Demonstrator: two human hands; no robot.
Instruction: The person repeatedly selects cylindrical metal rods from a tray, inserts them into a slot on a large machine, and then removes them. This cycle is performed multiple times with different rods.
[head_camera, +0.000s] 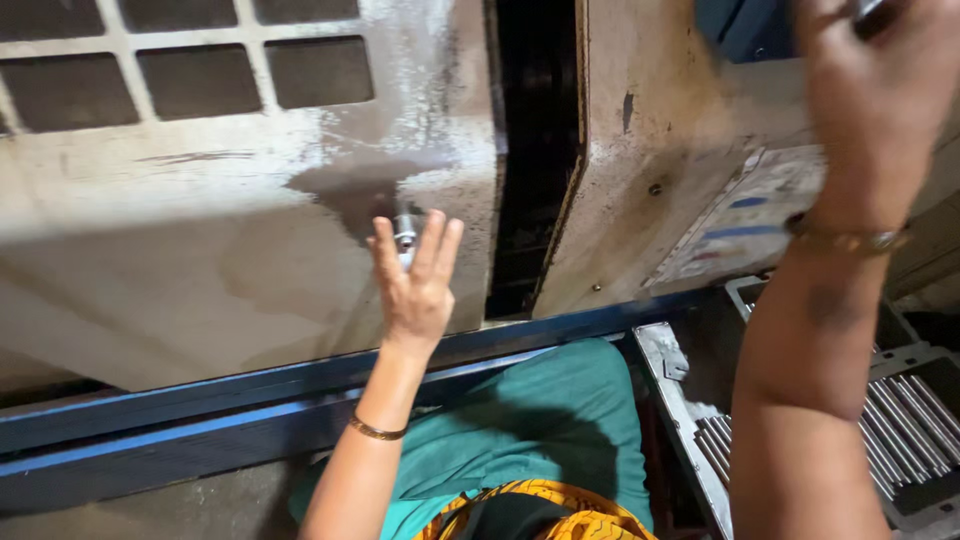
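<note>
Closest to the camera, green cloth (540, 420) is covering the person's lap beside a tray of steel rods (915, 425). Beyond it, the left hand (415, 285) is reaching, fingers spread, onto the small metal knob (405, 232) of the grimy machine door (200, 250); gripping and turning it looks due next. The right hand (870, 100) is gripping something overhead; I cannot tell its fingers.

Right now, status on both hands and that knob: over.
Left hand open, fingers spread over small metal knob on the grimy machine door. Right hand raised at upper panel, grip unclear. Nothing between left hand and knob.
</note>
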